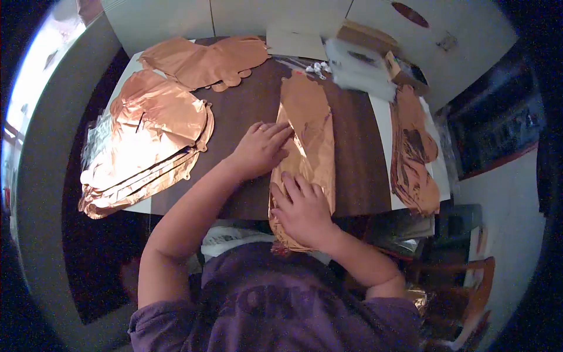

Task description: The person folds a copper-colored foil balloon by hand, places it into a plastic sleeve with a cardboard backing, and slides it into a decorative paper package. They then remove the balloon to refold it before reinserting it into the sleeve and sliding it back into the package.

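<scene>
A flat copper-coloured foil balloon (pixel 311 117), folded into a long strip, lies lengthwise in front of me, its near end hanging over the table edge. My left hand (pixel 262 149) rests at the strip's left edge, fingers stretched onto the foil and the thumb lower down. Closer to me, my right hand (pixel 305 208) lies flat on the lower part with its fingers spread. To the left is a stack of flat foil balloons (pixel 158 117), shiny and wrinkled. Behind that stack lies another foil piece (pixel 205 61) with scalloped edges.
Folded foil pieces (pixel 413 152) are piled at the table's right side. A clear plastic bag (pixel 360 67), small white scraps (pixel 318 69) and a cardboard box (pixel 404 70) sit at the back. A wooden chair (pixel 478 293) stands at lower right. The dark tabletop (pixel 360 152) has light borders.
</scene>
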Tool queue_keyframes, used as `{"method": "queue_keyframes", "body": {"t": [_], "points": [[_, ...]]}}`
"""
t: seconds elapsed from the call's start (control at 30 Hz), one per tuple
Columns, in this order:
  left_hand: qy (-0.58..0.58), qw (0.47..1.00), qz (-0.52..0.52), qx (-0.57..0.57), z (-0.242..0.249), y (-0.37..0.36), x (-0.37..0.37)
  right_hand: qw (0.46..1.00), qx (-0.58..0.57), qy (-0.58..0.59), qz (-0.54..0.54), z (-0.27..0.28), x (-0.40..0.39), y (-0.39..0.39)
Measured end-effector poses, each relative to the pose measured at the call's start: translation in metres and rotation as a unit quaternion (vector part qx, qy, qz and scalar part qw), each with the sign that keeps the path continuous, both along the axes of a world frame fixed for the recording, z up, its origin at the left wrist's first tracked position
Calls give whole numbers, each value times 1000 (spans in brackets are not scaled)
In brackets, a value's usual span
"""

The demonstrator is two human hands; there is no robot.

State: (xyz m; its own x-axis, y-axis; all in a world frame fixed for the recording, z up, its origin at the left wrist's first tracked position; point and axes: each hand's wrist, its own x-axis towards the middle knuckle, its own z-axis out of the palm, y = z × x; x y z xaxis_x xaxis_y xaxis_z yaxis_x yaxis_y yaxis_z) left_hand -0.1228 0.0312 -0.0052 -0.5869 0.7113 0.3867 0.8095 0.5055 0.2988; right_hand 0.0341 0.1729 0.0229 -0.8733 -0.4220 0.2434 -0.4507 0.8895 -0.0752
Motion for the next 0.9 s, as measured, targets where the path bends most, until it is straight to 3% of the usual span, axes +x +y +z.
{"method": "queue_keyframes", "body": {"t": [0.33, 0.43, 0.53, 0.67, 0.73, 0.9], "points": [[16, 997, 65, -35, -4, 23, -86, 1000, 9, 4, 4, -6, 0, 4], [116, 982, 146, 37, 11, 31, -51, 995, -71, -65, 20, 12, -3, 15], [78, 990, 113, 19, 13, 27, 3, 975, -218, -31, 10, 10, -13, 60], [-15, 992, 106, -72, 13, 22, 43, 989, -124, -34, -72, 19, -33, 90], [-24, 992, 100, -74, 1, 24, 44, 995, -58, -45, -72, 7, -40, 92], [13, 989, 114, -95, -6, 27, 49, 990, -27, -128, -55, -2, -39, 92]]}}
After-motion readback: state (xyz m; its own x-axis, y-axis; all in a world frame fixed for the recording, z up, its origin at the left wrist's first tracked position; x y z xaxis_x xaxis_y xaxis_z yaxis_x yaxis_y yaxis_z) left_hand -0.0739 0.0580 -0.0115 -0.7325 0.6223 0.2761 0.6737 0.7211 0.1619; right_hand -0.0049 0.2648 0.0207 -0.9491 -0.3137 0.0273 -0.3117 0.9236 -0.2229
